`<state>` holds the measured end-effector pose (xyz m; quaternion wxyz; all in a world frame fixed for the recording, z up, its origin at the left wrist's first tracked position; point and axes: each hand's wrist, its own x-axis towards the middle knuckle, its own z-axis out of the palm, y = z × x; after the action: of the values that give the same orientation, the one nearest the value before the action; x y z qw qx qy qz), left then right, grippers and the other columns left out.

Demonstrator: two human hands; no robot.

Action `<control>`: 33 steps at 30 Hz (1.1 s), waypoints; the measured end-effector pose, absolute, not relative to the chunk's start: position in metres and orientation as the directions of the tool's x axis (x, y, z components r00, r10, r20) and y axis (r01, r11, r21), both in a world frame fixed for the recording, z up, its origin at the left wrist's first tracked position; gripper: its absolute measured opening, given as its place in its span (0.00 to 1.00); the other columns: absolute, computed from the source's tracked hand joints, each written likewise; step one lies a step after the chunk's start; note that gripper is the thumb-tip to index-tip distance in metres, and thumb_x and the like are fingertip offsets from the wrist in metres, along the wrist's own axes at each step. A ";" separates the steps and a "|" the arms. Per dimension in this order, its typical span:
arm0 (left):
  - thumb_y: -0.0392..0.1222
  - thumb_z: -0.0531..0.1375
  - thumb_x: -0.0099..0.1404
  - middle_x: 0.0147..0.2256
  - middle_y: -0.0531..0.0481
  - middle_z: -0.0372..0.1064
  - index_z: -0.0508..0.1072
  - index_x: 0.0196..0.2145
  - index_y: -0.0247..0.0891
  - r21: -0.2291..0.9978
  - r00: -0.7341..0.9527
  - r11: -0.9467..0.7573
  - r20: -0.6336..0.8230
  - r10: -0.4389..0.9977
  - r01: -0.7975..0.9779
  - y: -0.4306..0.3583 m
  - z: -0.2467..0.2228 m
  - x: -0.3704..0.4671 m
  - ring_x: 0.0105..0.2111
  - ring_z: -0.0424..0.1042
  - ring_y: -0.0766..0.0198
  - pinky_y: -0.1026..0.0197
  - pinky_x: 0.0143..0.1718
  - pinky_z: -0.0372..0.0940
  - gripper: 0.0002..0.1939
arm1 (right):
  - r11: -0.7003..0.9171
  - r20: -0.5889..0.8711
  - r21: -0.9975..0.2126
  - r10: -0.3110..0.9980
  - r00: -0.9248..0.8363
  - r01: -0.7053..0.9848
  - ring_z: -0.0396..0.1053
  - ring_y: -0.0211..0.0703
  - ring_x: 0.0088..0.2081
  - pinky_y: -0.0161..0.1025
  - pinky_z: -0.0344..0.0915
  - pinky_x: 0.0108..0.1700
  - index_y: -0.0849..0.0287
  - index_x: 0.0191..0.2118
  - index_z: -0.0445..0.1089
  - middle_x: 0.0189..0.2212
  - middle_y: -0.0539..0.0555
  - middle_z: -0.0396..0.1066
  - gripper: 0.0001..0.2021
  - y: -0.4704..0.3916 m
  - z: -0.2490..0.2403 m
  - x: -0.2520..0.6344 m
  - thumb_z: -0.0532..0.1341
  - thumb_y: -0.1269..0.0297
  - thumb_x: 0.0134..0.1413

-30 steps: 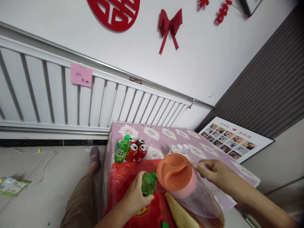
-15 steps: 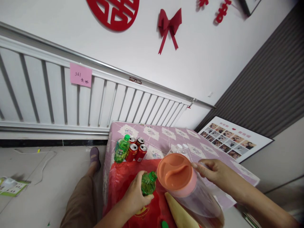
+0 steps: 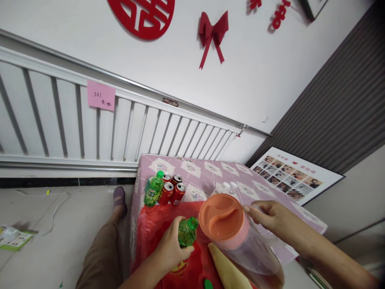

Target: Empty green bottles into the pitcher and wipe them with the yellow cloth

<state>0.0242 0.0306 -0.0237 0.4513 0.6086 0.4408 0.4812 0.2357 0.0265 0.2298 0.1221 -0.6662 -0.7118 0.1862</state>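
Observation:
My left hand (image 3: 170,247) is wrapped round a green plastic bottle (image 3: 187,233) with no cap on its mouth. Close beside that mouth is the orange lid of a large clear pitcher (image 3: 255,257), tilted toward the bottle. My right hand (image 3: 267,216) grips the pitcher by its handle, and some brownish liquid lies low inside. I cannot tell whether liquid is flowing between them. Below, a red plastic bag (image 3: 153,224) covers the near part of the table, with a green cap (image 3: 207,284) and a yellowish cone-shaped thing (image 3: 227,269) on it.
A capped green bottle (image 3: 154,188) stands by several opened red cans (image 3: 178,193) on the patterned tablecloth (image 3: 210,168). Clear bottles with white caps (image 3: 226,187) are behind the pitcher. A white radiator (image 3: 126,124) lines the wall. At right leans a photo board (image 3: 296,174).
Hands, bottle and pitcher hold nearly the same positions. The view has shifted very slightly.

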 end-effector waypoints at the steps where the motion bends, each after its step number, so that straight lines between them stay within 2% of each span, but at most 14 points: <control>1: 0.32 0.64 0.45 0.52 0.42 0.65 0.57 0.54 0.39 0.973 0.149 -0.206 0.189 0.970 0.101 0.031 -0.024 0.024 0.51 0.67 0.54 0.54 0.54 0.60 0.38 | 0.046 -0.078 -0.422 0.993 -0.087 0.906 0.47 0.35 0.24 0.34 0.47 0.24 0.57 0.20 0.55 0.19 0.44 0.49 0.22 0.026 0.230 0.235 0.57 0.45 0.50; 8: 0.31 0.64 0.45 0.53 0.42 0.65 0.57 0.54 0.39 0.974 0.148 -0.204 0.189 0.971 0.095 0.029 -0.025 0.025 0.51 0.67 0.54 0.54 0.55 0.60 0.38 | 0.036 -0.108 -0.390 0.990 -0.085 0.920 0.45 0.36 0.25 0.36 0.46 0.26 0.57 0.22 0.54 0.21 0.45 0.47 0.21 0.025 0.233 0.232 0.51 0.45 0.55; 27: 0.32 0.65 0.45 0.52 0.42 0.66 0.58 0.54 0.39 0.973 0.147 -0.209 0.193 0.970 0.102 0.031 -0.027 0.026 0.50 0.68 0.55 0.55 0.54 0.61 0.38 | 0.032 -0.102 -0.448 0.991 -0.086 0.894 0.45 0.34 0.23 0.34 0.45 0.24 0.57 0.20 0.55 0.19 0.43 0.47 0.20 0.027 0.230 0.240 0.58 0.47 0.51; 33: 0.32 0.65 0.45 0.52 0.43 0.66 0.58 0.54 0.40 0.972 0.146 -0.210 0.194 0.970 0.103 0.031 -0.028 0.026 0.50 0.68 0.55 0.56 0.53 0.62 0.38 | 0.040 -0.078 -0.446 0.994 -0.083 0.894 0.46 0.34 0.22 0.33 0.47 0.23 0.57 0.19 0.57 0.17 0.43 0.49 0.22 0.028 0.231 0.236 0.59 0.45 0.49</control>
<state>0.0259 0.0311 -0.0283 0.4488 0.6095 0.4403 0.4829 0.2363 0.0280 0.2309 0.1276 -0.6650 -0.7096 0.1946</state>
